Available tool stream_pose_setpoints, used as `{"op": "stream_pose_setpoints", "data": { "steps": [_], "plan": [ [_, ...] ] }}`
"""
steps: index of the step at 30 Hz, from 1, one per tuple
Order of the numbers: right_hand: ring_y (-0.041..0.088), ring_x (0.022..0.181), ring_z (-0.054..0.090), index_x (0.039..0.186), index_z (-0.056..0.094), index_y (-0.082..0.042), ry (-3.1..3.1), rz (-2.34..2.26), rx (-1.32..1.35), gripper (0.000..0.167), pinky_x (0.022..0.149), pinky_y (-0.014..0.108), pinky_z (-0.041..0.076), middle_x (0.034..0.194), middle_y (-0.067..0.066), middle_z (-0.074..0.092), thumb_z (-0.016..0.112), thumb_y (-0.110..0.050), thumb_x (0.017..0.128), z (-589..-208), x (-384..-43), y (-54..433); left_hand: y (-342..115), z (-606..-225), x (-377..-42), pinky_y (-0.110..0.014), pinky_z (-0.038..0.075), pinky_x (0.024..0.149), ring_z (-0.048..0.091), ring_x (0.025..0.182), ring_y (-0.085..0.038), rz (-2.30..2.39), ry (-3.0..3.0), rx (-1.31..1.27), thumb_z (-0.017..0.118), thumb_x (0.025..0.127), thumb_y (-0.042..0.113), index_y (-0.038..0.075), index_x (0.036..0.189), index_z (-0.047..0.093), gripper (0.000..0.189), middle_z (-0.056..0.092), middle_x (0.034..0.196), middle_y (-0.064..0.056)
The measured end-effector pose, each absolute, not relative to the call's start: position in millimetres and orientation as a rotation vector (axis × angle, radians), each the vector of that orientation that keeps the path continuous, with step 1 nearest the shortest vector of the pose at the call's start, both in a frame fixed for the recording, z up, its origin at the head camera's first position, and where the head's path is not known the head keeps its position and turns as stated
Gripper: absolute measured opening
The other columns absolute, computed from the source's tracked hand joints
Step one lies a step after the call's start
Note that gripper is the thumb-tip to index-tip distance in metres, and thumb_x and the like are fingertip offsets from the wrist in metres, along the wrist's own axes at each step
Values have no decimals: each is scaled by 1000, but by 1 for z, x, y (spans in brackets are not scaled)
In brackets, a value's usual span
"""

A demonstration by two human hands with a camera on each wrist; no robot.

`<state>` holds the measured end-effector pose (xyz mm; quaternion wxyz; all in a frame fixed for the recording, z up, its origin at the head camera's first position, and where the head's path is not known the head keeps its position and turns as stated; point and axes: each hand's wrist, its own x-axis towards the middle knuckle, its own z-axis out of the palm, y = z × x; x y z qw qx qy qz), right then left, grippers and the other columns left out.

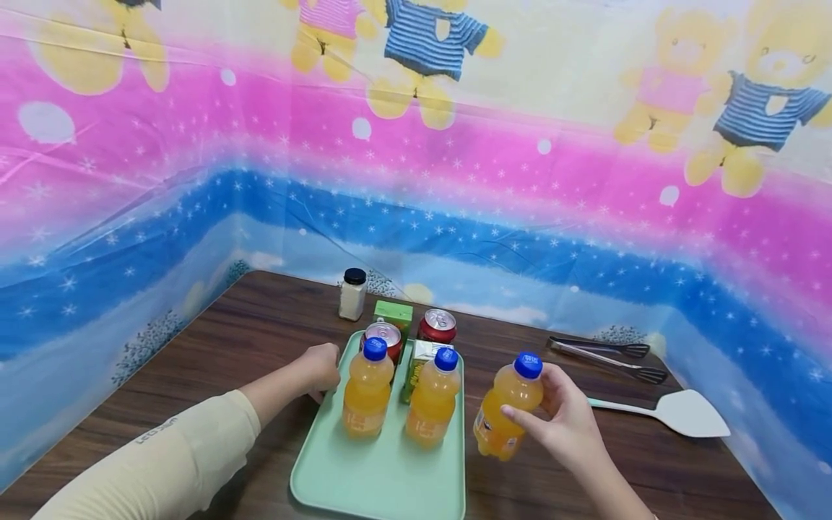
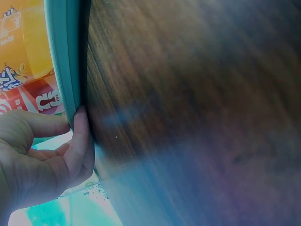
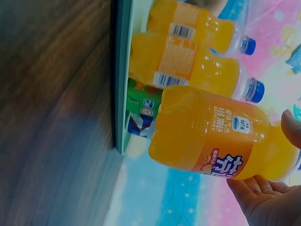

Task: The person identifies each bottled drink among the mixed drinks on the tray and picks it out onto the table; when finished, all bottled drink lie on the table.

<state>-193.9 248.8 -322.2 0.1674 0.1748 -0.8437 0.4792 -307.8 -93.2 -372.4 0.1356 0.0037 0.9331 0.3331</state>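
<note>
The right grip [image 1: 572,419] curls thumb and fingers round the upper part of an orange bottle [image 1: 507,408], which in the head view is just off the 3 o'clock edge of the tray [image 1: 390,484]; the left grip [image 1: 321,370] pinches its rim at 10 o'clock. Left wrist view: thumb and fingers straddle the rim; gentle, even pressure should help it sit level. Right wrist view: the base appears to hang free; best held upright, clear of the nearest standing bottle [image 3: 195,66].

Left grip [image 1: 321,370] and right grip [image 1: 567,420] both pinch.
</note>
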Motion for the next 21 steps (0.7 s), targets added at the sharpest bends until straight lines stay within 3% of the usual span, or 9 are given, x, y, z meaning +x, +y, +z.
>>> {"op": "stream_pose_setpoints", "data": {
  "steps": [5, 21],
  "plan": [
    [15, 101, 61, 121, 50, -5, -2407, 1346, 490, 54, 86, 30, 52, 115, 9, 61, 78, -10, 76, -320, -211, 253, -93, -374, -308, -33, 56, 47, 60, 62, -24, 966, 2706, -7, 62, 73, -15, -3, 89, 48, 24, 51, 81, -16],
    [29, 108, 58, 121, 47, -1, -2457, 1333, 390, 57, 91, 43, 49, 116, 15, 58, 77, -22, 78, -321, -256, 255, -94, -374, -308, -33, 56, 47, 60, 61, -24, 985, 2699, 0, 60, 73, -15, -2, 85, 48, 22, 51, 80, -15]
  ]
}}
